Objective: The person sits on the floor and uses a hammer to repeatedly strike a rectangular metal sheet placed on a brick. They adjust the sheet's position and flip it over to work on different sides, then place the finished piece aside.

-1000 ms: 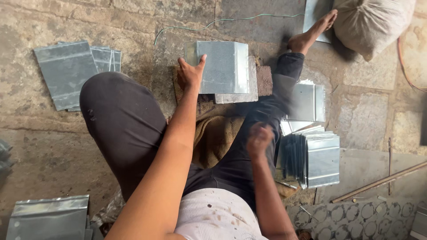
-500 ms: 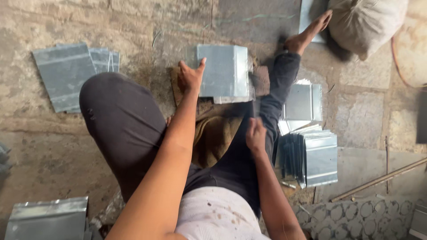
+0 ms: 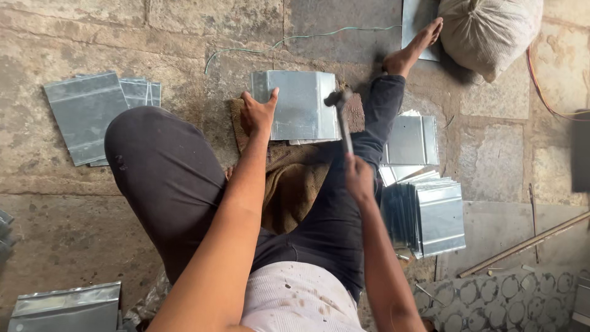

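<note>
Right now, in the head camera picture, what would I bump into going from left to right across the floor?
Flat grey metal sheets on the stone floor → left hand pressing a folded grey metal sheet → metal hammer in the right hand → upright stack of grey metal sheets → pale cloth sack.

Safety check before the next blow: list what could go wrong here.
1. The left hand rests on the metal sheet close to the hammer head; a stray blow could hit fingers.
2. The sheet's thin edges may cut bare hands.
3. The bare foot lies near the sheet, unprotected.
</note>
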